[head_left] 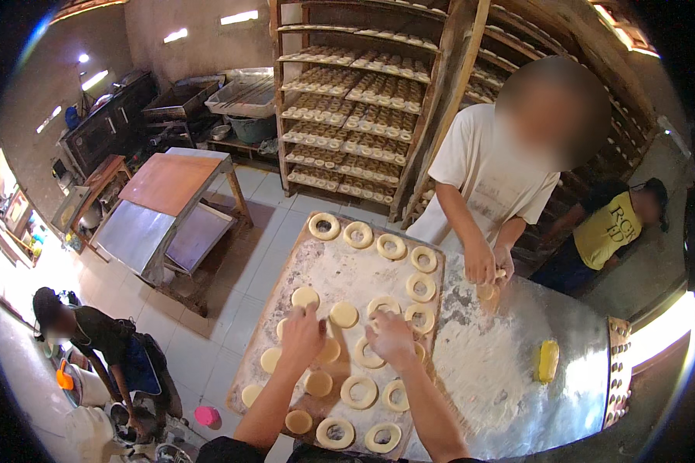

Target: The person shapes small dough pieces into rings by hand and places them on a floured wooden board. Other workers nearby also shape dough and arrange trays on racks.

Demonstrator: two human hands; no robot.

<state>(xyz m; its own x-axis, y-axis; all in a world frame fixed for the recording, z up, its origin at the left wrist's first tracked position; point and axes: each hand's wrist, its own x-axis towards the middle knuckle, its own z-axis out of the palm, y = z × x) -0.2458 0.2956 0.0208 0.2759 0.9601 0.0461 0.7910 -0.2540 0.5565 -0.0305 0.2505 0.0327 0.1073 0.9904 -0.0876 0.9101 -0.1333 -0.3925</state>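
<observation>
A floured board (265,330) carries several round dough discs (344,315) and several dough rings (390,246). My left hand (304,338) is over its middle left, fingers curled closed against dough beside a disc; what they grip is hidden. My right hand (394,339), blurred and dusted with flour, is over rings on the right; its fingertips are too smeared to read. Across the board's corner, a person in a white shirt (479,147) pinches a piece of dough above the floury steel table (517,363).
Racks (355,92) of dough trays stand behind. A yellow block (547,360) lies on the steel table. A metal-topped table (135,231) is at left. People crouch or bend at lower left (135,363) and stand at far right (610,231). A pink container (207,416) sits on the floor.
</observation>
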